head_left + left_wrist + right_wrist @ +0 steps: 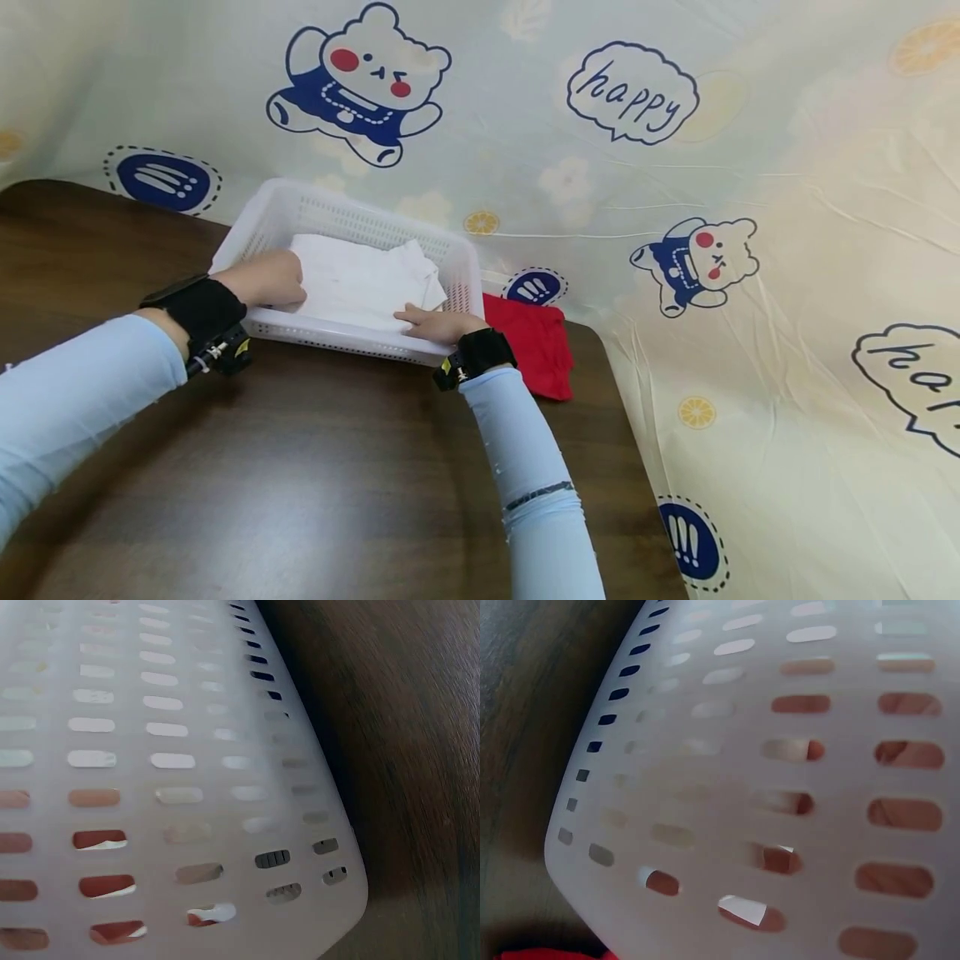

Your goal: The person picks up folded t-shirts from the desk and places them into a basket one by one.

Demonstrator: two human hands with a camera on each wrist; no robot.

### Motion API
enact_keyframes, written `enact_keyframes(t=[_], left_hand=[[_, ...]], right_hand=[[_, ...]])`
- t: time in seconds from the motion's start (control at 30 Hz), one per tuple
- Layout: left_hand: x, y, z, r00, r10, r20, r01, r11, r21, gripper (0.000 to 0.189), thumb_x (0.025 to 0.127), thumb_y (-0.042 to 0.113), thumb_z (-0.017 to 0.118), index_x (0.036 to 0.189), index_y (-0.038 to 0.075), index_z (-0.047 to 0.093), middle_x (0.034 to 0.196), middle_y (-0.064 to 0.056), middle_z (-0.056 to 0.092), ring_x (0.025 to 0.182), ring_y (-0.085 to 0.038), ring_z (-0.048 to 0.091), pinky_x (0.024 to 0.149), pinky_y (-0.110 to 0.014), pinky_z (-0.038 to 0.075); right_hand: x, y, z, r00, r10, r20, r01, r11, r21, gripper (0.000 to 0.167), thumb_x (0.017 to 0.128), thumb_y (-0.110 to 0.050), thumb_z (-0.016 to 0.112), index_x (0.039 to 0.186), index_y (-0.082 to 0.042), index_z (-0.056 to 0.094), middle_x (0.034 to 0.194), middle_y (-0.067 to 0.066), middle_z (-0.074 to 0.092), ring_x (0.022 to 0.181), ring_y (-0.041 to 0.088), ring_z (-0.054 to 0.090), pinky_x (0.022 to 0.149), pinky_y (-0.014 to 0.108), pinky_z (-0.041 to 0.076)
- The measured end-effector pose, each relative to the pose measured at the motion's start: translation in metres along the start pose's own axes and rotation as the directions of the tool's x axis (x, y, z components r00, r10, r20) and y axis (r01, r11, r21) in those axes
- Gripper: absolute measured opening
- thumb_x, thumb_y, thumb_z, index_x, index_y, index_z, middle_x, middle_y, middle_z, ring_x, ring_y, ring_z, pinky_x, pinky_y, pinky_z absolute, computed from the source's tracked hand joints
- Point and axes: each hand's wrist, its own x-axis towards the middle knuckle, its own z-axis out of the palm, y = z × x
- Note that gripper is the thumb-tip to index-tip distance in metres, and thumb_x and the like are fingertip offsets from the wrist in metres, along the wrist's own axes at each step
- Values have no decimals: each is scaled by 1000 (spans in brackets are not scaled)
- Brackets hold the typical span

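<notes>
- While both arms reach over the near side of the white slotted basket [341, 337], I see the white cloth [360, 279] lying folded inside it.
- Left hand [273, 279]: fingers curled at the cloth's left edge; from my post I cannot tell whether they pinch it.
- Right hand [441, 325]: fingers extended over the cloth's near right corner, not closed round anything that I can make out.
- Basket wall blocks both my wrist views; only slivers of skin and white show through the slots.
- Red cloth [534, 350] on the table [322, 467], just beside the basket's right end, part of it behind the corner. Whether they touch, I cannot tell.
- Dark wristbands, left [201, 315] and right [483, 350], sit near the basket's rim; light-blue sleeves [532, 442] behind them.
- Pale printed sheet [517, 108] hangs behind the table, bears and "happy" on it, close to the basket's far side.
</notes>
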Motion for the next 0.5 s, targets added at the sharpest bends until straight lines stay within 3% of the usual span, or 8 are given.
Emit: enact_keyframes(t=[0.1,0.23,0.33,0.43,0.5], left_hand=[[-1,2,1,998,9,-59,-9,1000,10,31,89,4,56,58,6,54,58,0,34,56,-18,36,57,-31,29],[-4,6,0,994,25,-105,-16,996,83,24,95,8,58,77,-3,71,67,-7,54,65,-25,48,64,-37,37],[-8,7,-1,985,70,-156,-46,987,152,25,98,11,58,84,-4,73,74,-10,60,67,-27,51,66,-41,40],[-14,7,-3,959,106,-262,-58,981,184,25,98,10,56,89,-4,75,87,-17,67,82,-34,57,93,-56,44],[-18,5,-5,936,102,-337,-38,981,191,25,98,10,53,100,-5,74,109,-25,67,103,-43,57,108,-71,29]], right_hand=[[-1,0,1,1000,-3,-1,3,1000,-23,58,107,-33,43,162,-25,26,171,0,9,156,18,7,125,46,7],[0,0,1,1000,-6,-1,6,999,-32,60,107,-38,43,162,-24,25,171,1,8,156,17,7,126,45,7],[2,1,1,1000,-17,3,17,999,-49,61,107,-40,41,163,-22,24,171,2,6,156,17,5,126,43,8],[4,1,1,1000,-27,6,27,997,-72,62,107,-42,40,163,-21,23,171,3,4,156,15,4,126,40,8],[4,1,0,1000,-29,7,29,996,-81,62,107,-42,40,163,-21,22,171,3,3,156,15,4,126,39,9]])
